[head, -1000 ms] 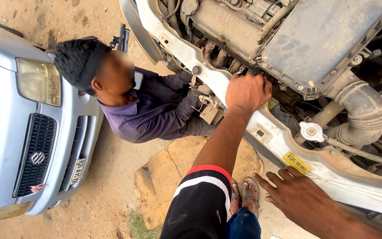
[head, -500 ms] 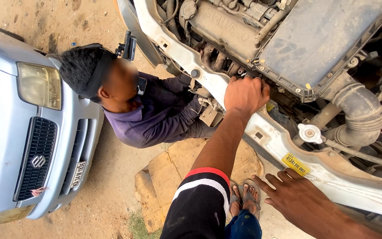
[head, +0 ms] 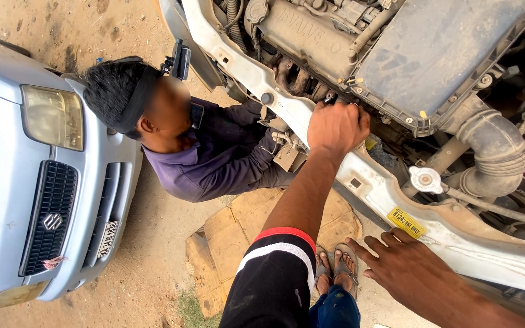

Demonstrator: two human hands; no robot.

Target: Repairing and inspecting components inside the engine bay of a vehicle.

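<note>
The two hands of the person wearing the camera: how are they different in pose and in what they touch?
The left hand is curled, reaching into the engine bay beside the white front crossbar; the right hand lies flat with fingers spread. The left hand is farther from the camera; the right hand rests nearer, by the yellow sticker. Both are bare, and neither visibly holds a tool.

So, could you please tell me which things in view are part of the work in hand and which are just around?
In hand:
- left hand reaching into the engine behind the white front crossmember
- right hand resting near the crossmember's lower edge
- black air-filter box beside the left hand

Just around:
- silver car
- flattened cardboard on the ground
- crouching co-worker
</note>
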